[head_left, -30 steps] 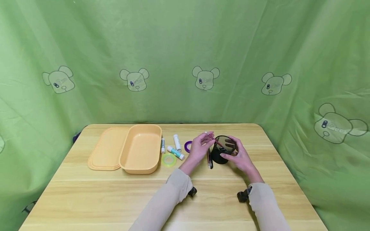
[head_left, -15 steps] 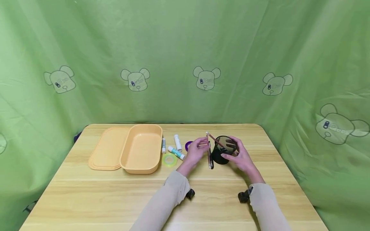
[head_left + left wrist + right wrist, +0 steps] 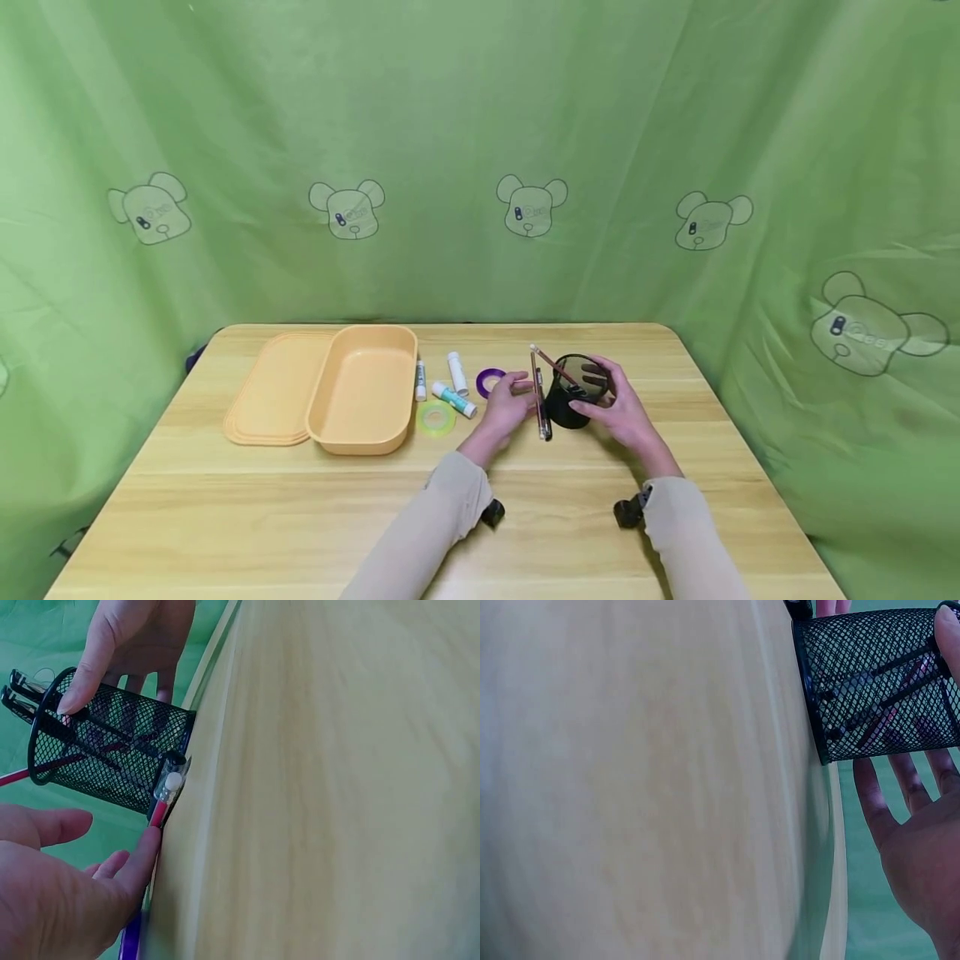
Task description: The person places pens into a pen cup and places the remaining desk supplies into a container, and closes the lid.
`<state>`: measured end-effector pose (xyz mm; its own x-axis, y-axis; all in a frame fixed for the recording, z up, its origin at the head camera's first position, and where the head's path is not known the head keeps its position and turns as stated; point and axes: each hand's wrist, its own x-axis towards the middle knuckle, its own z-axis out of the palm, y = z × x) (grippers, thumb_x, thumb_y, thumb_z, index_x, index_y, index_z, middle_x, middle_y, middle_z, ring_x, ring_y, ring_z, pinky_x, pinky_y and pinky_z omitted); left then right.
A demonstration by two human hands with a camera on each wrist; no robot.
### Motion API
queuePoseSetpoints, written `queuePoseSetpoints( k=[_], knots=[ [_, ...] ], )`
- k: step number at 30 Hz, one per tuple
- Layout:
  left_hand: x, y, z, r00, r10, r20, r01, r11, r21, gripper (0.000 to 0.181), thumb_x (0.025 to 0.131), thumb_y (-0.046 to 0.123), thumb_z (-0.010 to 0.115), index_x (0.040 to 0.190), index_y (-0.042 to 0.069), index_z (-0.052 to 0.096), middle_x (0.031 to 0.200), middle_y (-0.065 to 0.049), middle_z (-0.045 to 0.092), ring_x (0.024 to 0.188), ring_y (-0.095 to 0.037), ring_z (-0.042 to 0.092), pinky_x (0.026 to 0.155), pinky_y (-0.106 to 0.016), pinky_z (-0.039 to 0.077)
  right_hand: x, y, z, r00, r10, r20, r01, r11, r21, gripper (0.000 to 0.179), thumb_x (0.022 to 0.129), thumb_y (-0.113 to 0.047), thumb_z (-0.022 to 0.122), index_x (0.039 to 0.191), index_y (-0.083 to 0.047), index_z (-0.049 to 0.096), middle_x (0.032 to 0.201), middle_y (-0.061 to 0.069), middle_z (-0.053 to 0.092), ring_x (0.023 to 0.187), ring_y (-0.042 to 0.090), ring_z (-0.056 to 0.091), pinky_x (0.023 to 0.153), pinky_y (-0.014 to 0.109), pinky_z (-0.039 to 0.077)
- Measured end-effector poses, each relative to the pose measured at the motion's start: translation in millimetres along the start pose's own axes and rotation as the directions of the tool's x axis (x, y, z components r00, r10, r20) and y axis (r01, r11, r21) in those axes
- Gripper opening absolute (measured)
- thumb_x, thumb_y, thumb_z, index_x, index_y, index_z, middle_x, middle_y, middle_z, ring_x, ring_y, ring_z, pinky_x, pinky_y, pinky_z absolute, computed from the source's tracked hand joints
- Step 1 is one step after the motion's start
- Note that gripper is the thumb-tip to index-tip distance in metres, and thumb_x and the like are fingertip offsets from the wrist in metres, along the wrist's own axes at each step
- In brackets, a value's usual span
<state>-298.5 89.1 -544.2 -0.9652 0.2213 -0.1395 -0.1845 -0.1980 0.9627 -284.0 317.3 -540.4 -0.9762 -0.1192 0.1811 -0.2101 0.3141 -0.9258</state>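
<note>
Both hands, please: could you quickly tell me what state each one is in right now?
Left hand: open, right beside a pencil, not gripping it.
Right hand: closed around the cup, holding it.

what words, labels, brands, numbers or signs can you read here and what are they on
"Qee", or close to it, slightly blurred: right-hand bear print on the green curtain
Lettering on the other bear prints: too faint to be sure
Labels on the teal-marked glue sticks: too small to read
Mesh cup and leaning pencil: no legible text
</note>
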Motion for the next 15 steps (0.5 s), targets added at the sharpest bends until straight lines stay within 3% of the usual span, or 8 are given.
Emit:
queuePoseSetpoints(
  k=[5,9,15],
  knots=[
    [1.7,-1.9,-0.6,1.000,-0.019,-0.002,0.019,0.998,-0.061,0.055,0.097,-0.010,0.057,0.150,-0.007,0.043,0.147,-0.031,0.050,0.124,-0.045,0.062,0.106,-0.047,0.056,0.3,0.2,-0.9,1.000,-0.003,0.003,0.003,1.000,0.009,0.095,0.085,-0.004,0.084,0.161,-0.012,0.027,0.156,0.024,0.042,0.142,0.043,0.041,0.122,0.065,0.030],
    [2.1,-2.2,-0.8,0.999,-0.032,-0.009,0.032,0.998,-0.057,0.050,0.095,-0.010,0.059,0.144,-0.009,0.048,0.141,-0.032,0.056,0.119,-0.043,0.066,0.103,-0.046,0.058,-0.5,-0.6,-1.0,1.000,0.000,0.002,0.000,1.000,0.004,0.096,0.084,-0.003,0.084,0.161,-0.012,0.026,0.156,0.025,0.042,0.142,0.043,0.041,0.122,0.064,0.031],
    [2.7,-2.3,0.6,1.000,-0.028,0.014,0.027,0.999,0.042,0.044,0.094,-0.011,0.062,0.137,-0.011,0.052,0.126,-0.028,0.064,0.104,-0.036,0.071,0.094,-0.042,0.063,-0.5,-1.4,-0.2,1.000,0.012,-0.003,-0.012,1.000,0.001,0.096,0.084,-0.004,0.084,0.161,-0.013,0.026,0.156,0.025,0.041,0.143,0.043,0.041,0.123,0.064,0.029]
  ],
)
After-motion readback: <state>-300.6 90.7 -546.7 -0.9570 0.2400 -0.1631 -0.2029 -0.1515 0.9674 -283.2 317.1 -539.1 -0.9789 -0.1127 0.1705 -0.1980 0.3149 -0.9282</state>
